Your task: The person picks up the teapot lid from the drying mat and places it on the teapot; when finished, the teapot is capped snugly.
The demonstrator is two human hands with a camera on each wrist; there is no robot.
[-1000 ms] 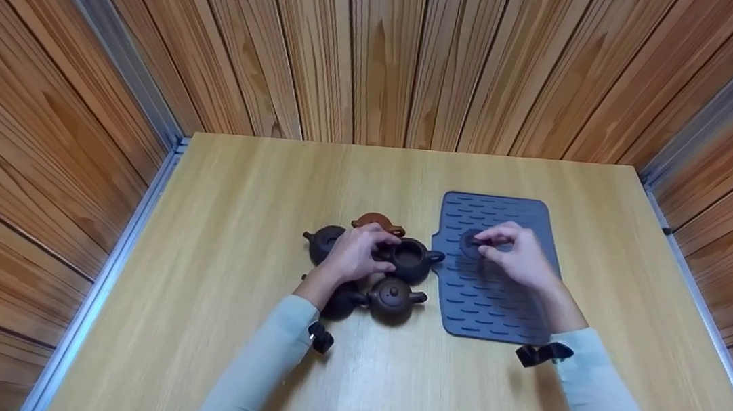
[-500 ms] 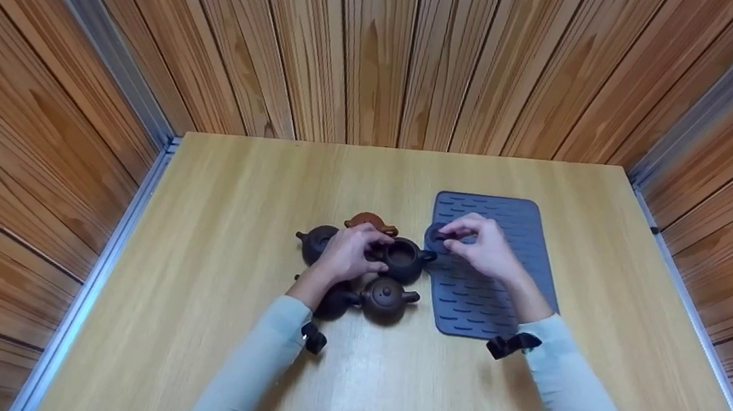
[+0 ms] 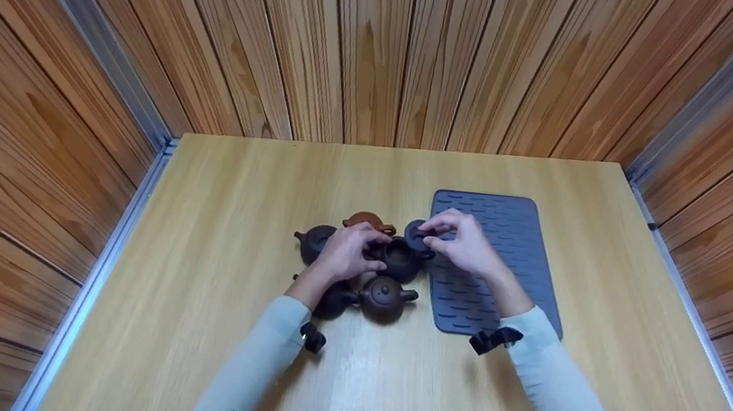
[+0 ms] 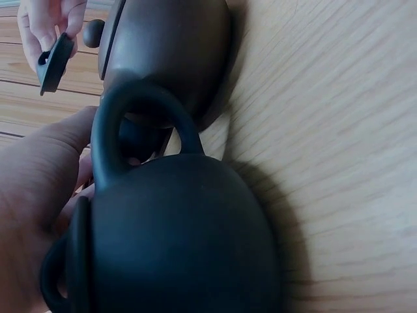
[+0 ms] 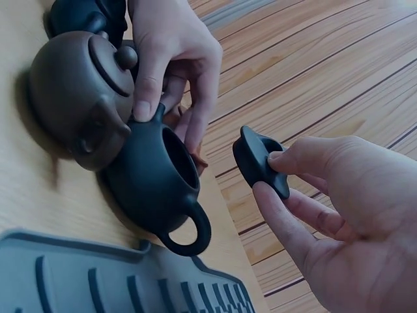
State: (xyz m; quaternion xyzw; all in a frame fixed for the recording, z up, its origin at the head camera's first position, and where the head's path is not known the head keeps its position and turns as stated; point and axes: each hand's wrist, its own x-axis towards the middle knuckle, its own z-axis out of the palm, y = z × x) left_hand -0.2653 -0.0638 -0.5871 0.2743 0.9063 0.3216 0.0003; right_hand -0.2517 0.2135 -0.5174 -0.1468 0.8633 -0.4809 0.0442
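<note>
My left hand (image 3: 348, 252) holds a lidless black teapot (image 3: 400, 276) at its spout end, thumb on one side and fingers on the other. In the right wrist view the pot's dark round mouth shows, with its loop handle towards the mat. Up beside that mouth, my right hand (image 3: 466, 246) pinches a black teapot lid (image 5: 250, 162) by its arched grip. The lid is raised and tilted, apart from the pot in the right wrist view. A brown teapot (image 3: 384, 301) with a ball-knobbed lid stands nearest the lidless pot's front.
Close about the left hand stand a small orange-brown teapot (image 3: 367, 220), a dark teapot (image 3: 312, 243) on the left, and a black teapot (image 4: 182, 241) under the left wrist. A grey ridged mat (image 3: 486, 300) lies on the wooden table (image 3: 234, 232) to the right.
My right hand has carried the lid leftwards from over the mat to beside the lidless teapot's mouth. The left hand keeps its hold on the pot.
</note>
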